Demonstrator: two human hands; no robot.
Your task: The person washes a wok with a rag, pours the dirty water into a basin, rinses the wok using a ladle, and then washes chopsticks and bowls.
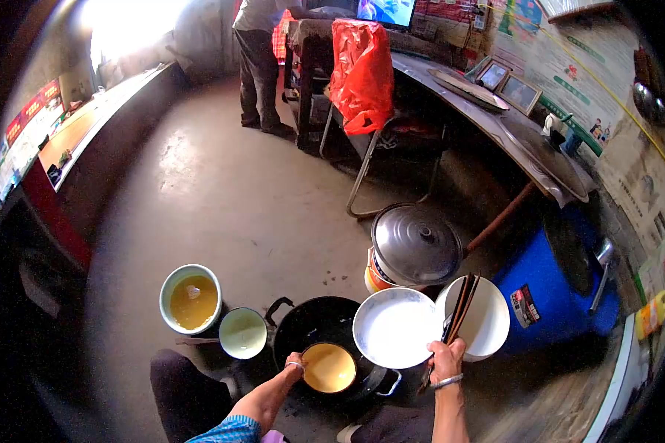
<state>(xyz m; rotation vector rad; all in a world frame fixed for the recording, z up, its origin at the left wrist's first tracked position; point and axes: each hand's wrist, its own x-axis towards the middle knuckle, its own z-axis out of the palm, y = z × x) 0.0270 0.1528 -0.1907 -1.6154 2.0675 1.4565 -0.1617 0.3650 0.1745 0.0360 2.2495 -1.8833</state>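
My left hand (295,367) is closed on the rim of a yellow-lined bowl (329,368), over a wide black wok (303,323) on the floor. My right hand (446,359) is wrapped round a bundle of dark chopsticks (462,310) that points upward. A white plate (394,328) overlaps the wok's right side, its edge touching my right hand; whether the fingers also grip it is unclear. Behind the chopsticks is a white basin (489,321). Left of the wok sit a small pale green bowl (242,333) and a basin of cloudy yellowish liquid (173,306).
A metal lid (417,244) covers a bucket (380,275) beyond the plate. At right stands a blue barrel (543,284). A folding chair (366,159) carries a red plastic bag (362,77). Another person (258,66) stands by the far table, and a long counter (495,111) follows the right wall.
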